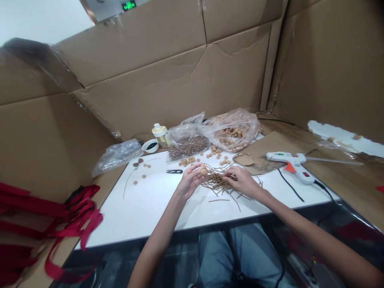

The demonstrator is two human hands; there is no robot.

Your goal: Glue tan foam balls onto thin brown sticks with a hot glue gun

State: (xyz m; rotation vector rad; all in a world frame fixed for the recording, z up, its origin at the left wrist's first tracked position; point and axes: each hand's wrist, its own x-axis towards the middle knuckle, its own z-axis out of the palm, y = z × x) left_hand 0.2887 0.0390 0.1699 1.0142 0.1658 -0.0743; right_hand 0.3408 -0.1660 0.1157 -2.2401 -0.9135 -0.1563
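Note:
My left hand (pixel 189 181) pinches a small cluster of tan balls (pixel 204 170) between its fingertips, above the white board (pixel 135 216). My right hand (pixel 242 181) grips the end of a tangle of thin brown twigs (pixel 218 182), which reaches across to the balls. Several loose twigs lie under the hands. The fingers hide part of the tangle, and I cannot tell whether the balls are fixed to it.
Behind the hands lie black snips (pixel 174 171), loose balls, a plastic bag of twigs (pixel 187 144), and a bag of balls (pixel 232 132). A hot glue gun (pixel 292 163) rests on cardboard at right. Red ribbon (pixel 72 208) lies at left. Cardboard walls surround the table.

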